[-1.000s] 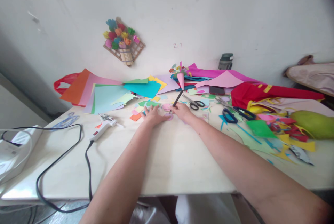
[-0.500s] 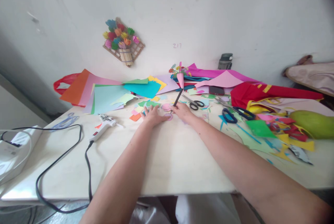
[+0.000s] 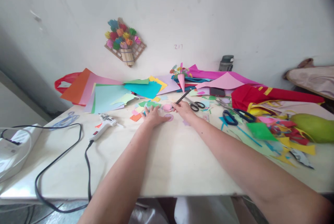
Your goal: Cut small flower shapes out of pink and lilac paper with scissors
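Note:
My right hand (image 3: 183,110) is closed round a dark pen (image 3: 184,96), whose upper end leans to the right. Fingers spread, my left hand (image 3: 152,116) lies on the table, its thumb at the edge of a small pinkish-purple paper disc (image 3: 169,117). Just behind this disc is a round pink paper piece (image 3: 167,108). Small orange paper scraps (image 3: 135,117) and green scraps (image 3: 148,104) surround my left fingers. Black-handled scissors (image 3: 197,105) rest right behind my right hand.
A white glue gun (image 3: 101,130) with a black cable lies at left, near a power strip (image 3: 22,147). Coloured sheets (image 3: 108,97) line the back. Larger scissors (image 3: 236,116), paper scraps and a red cloth (image 3: 250,97) are at right. A pink paper cone (image 3: 181,81) holds small flowers.
The pen has tilted further to the right, and its lower end has come away from the small disc. My left hand has stayed in place.

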The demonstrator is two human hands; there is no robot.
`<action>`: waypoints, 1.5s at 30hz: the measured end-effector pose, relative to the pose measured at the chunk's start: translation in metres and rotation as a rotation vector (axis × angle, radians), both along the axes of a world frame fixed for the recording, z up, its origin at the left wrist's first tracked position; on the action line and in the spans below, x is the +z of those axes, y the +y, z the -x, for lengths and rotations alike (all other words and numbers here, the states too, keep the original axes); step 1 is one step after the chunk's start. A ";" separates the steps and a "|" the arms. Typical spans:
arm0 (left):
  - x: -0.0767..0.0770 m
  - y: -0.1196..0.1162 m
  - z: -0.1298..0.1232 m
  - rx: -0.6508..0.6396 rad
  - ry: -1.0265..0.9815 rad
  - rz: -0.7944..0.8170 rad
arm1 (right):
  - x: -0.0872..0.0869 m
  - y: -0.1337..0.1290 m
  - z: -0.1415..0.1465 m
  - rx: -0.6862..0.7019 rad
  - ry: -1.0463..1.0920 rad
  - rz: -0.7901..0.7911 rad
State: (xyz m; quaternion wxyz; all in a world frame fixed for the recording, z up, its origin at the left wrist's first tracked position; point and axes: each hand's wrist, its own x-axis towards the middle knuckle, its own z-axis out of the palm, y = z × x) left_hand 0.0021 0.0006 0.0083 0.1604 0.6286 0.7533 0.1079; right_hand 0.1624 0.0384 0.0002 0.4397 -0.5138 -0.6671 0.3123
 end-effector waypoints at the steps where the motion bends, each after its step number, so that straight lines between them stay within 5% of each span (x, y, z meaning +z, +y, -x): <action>1: 0.000 0.000 0.000 -0.001 0.000 -0.006 | 0.000 0.001 0.003 0.018 0.051 0.031; 6: 0.000 0.001 -0.001 -0.009 0.000 -0.040 | -0.008 0.007 0.020 0.186 0.208 0.106; 14: 0.004 0.000 -0.002 -0.009 0.038 0.004 | -0.021 0.015 0.020 0.120 -0.063 -0.058; 45: 0.007 -0.003 -0.003 -0.006 0.034 0.019 | -0.014 0.004 0.017 0.137 -0.173 -0.101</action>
